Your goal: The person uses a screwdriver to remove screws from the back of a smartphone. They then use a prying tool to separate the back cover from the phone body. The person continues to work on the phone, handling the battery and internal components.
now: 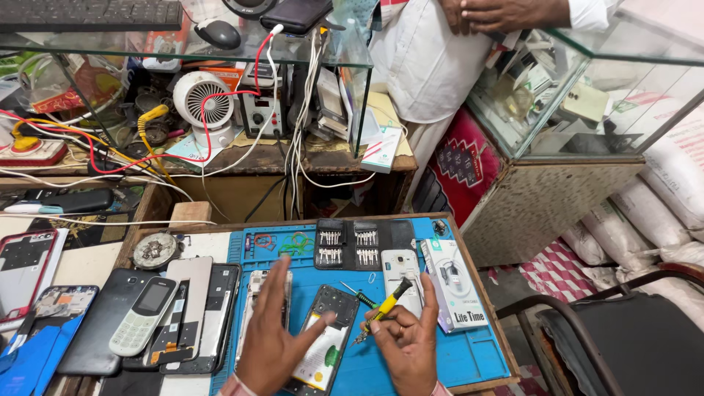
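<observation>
My right hand is curled, fingers pinching a small yellow-and-black screwdriver that slants up and to the right. Its tip points down toward the right edge of the opened phone that lies back-off on the blue work mat. My left hand lies flat, fingers together and stretched forward, thumb angled out onto the phone's left side, pinning it down. Under my left fingers is another bare phone frame, touching the phone I work on or just beside it; I cannot tell which.

Just past my right fingertips lies a white phone, and right beside that a white box near the mat's right edge. Beyond that edge the table ends and drops to the floor, with a dark chair close by. Ahead of my hands a black bit case lies open across the mat's far side, leaving a narrow strip of bare blue between it and my fingers. To my left the space is crowded: a stack of phone panels, a keypad phone lying on a black phone. The only open mat is at my right wrist, toward the near right corner.
</observation>
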